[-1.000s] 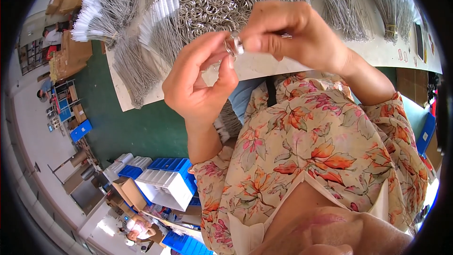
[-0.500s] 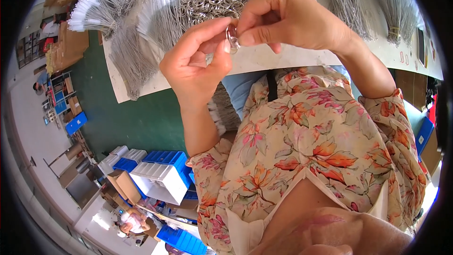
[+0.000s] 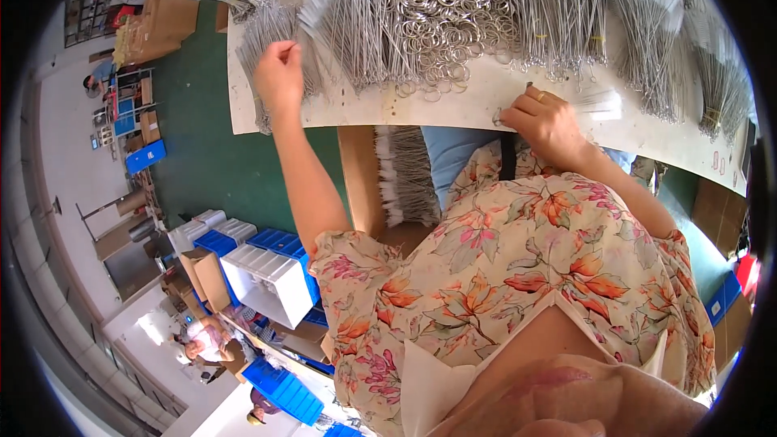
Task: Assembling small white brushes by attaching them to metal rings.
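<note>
Curled left grip (image 3: 279,81), wiry brushes (image 3: 350,28), shiny rings (image 3: 441,24)

- Exposure: bright overall; the pale surface (image 3: 473,101) and floral blouse (image 3: 526,251) are evenly lit.
- Highlights: metal rings (image 3: 453,0) return small, hard glints.
- Glare: a white patch (image 3: 152,328) at lower left is blown out.
- Shade: the green floor (image 3: 243,186) reads noticeably darker than the surface.
- Distortion: fisheye curvature bows the surface's front edge; corners are black, with blue fringing at the lower right rim.
- Focus: blouse print resolves clearly; a distant person (image 3: 210,340) appears soft.
</note>
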`<state>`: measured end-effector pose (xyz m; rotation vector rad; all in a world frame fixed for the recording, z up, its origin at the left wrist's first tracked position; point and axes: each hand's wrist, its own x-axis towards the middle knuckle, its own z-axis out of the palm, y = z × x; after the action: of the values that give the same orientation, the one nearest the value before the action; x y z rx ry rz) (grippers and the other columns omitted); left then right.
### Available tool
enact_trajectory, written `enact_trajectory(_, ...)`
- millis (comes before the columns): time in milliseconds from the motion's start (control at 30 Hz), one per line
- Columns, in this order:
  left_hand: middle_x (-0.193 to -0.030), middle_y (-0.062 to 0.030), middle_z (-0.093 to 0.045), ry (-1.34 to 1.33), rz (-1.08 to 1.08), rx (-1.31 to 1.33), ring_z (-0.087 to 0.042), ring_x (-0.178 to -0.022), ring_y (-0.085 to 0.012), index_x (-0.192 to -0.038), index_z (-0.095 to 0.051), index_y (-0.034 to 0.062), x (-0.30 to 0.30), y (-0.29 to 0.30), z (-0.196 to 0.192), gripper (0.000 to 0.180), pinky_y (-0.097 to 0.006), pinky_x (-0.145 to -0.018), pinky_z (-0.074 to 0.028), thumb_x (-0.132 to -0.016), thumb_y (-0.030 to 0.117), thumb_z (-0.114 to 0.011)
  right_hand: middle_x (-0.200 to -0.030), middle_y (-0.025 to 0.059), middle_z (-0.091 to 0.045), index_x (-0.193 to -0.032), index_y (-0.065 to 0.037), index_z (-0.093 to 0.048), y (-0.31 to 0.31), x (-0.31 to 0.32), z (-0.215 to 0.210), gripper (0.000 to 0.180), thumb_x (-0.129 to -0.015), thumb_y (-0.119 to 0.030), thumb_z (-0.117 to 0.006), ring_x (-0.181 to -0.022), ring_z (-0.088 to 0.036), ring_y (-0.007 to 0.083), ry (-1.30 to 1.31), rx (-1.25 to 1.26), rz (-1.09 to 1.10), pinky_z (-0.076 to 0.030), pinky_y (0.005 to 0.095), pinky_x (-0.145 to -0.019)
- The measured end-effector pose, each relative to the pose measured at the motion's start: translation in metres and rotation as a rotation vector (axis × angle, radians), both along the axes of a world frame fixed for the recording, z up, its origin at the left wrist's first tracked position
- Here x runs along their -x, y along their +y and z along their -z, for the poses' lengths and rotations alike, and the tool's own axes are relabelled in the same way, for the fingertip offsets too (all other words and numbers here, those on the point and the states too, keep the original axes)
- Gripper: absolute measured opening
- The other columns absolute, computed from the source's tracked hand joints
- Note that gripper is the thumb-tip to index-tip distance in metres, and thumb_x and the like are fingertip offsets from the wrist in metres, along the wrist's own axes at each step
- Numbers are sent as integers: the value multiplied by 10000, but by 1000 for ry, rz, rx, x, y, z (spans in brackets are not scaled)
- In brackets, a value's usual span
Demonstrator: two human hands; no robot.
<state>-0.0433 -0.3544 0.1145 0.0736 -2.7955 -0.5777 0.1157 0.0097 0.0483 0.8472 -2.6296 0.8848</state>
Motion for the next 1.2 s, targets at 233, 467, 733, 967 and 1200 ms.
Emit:
enact_trajectory(233,-846,-107,-672,-231,-288,450,-633,-815,-322,-870,-686,110,45,-20,8,352,-425,-732,-490,-731,428,-632,-767,18,-542,-797,-105,-596,0,5,1,165,-633,-84,-593,-812,-530,197,170,-17,-50,-430,305,-751)
enact_trajectory(467,-833,-134,-662,-216,-112,337,-623,-776,-328,-835,-676,72,57,-79,31,291,-399,-686,-478,-767,350,-626,-776,33,-563,-824,-79,-604,18,9,-14,124,-706,-77,-641,-789,-556,212,67,172,41,-457,341,-710)
enact_trajectory(733,-866,-125,-666,-184,-224,475,-630,-820,-324,-888,-658,94,41,-13,9,226,-426,-702,-489,-795,287,-588,-819,85,-627,-861,-49,-639,91,51,-24,94,-813,-125,-609,-690,-627,232,138,286,503,-518,308,-611)
enact_trajectory(967,-883,-151,-657,-231,-196,663,-620,-859,-353,-877,-659,87,26,-10,-4,221,-455,-720,-489,-805,263,-546,-814,82,-636,-908,-35,-650,99,73,-44,121,-830,-121,-615,-676,-623,199,54,194,573,-496,278,-614)
enact_trajectory(1200,-820,-138,-665,-261,-164,454,-644,-803,-307,-862,-660,87,12,-14,-23,241,-407,-697,-501,-785,311,-619,-856,70,-670,-993,-90,-637,104,111,-42,276,-819,-303,-617,-762,-647,199,-119,-9,758,-498,315,-700)
